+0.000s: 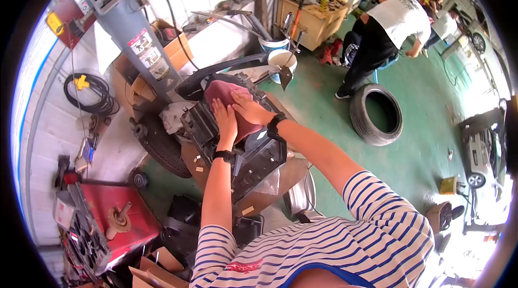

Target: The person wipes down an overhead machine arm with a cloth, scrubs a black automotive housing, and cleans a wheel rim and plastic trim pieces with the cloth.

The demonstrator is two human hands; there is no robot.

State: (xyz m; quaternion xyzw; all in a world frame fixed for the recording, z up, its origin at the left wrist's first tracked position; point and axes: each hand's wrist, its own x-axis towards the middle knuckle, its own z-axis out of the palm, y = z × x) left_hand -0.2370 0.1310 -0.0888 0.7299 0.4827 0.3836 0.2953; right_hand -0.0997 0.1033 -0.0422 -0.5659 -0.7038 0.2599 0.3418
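Observation:
A reddish-brown cloth (220, 89) is spread over a black plastic car part (261, 172) on a cardboard-covered surface in front of me. My left hand (225, 119) lies flat on the cloth, fingers stretched out and pointing away. From the right, my right hand (251, 109) presses on the same cloth with straight fingers, close beside the left. Neither hand grips anything visible. The cloth and both hands hide part of what is under them. A dark band sits on each wrist.
A grey post (145, 45) stands behind the part, with white buckets (282, 61) nearby. At the lower left is a red tool cabinet (121, 212). A loose tyre (376, 115) is on the green floor, near a bending person (396, 21). Cardboard boxes (154, 272) lie below.

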